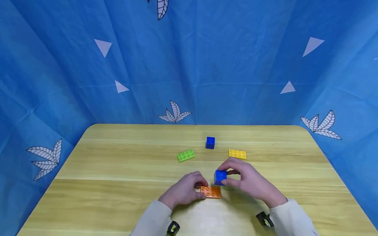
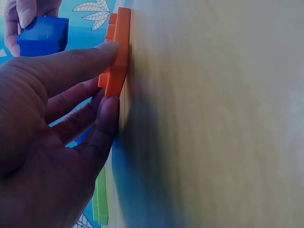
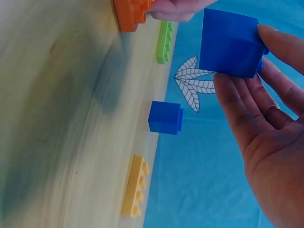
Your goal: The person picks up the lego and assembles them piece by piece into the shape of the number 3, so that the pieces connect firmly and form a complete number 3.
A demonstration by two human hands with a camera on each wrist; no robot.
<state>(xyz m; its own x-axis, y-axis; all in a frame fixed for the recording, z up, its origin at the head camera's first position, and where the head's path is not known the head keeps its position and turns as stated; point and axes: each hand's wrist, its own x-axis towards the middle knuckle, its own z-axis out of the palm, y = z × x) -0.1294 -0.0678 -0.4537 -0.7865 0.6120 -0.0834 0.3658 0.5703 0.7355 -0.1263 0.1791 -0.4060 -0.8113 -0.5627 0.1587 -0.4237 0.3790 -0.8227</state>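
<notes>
My left hand (image 1: 188, 189) pinches the left end of a flat orange building brick (image 1: 213, 192), which lies low at the table with its studs up. In the left wrist view, the thumb is on one side of the orange brick (image 2: 122, 52) and the fingers are on the other. Between thumb and fingers, my right hand (image 1: 246, 180) grips a blue cube-shaped building brick (image 1: 220, 177). The right wrist view shows this blue brick (image 3: 228, 43) held up off the table, studs facing away from its plain underside.
Beyond the hands, a second blue brick (image 1: 210, 143) stands on the wooden table (image 1: 118, 164). A flat green brick (image 1: 186, 155) lies to its left and a flat yellow brick (image 1: 237, 154) to its right. A blue patterned curtain (image 1: 236, 65) hangs behind the table.
</notes>
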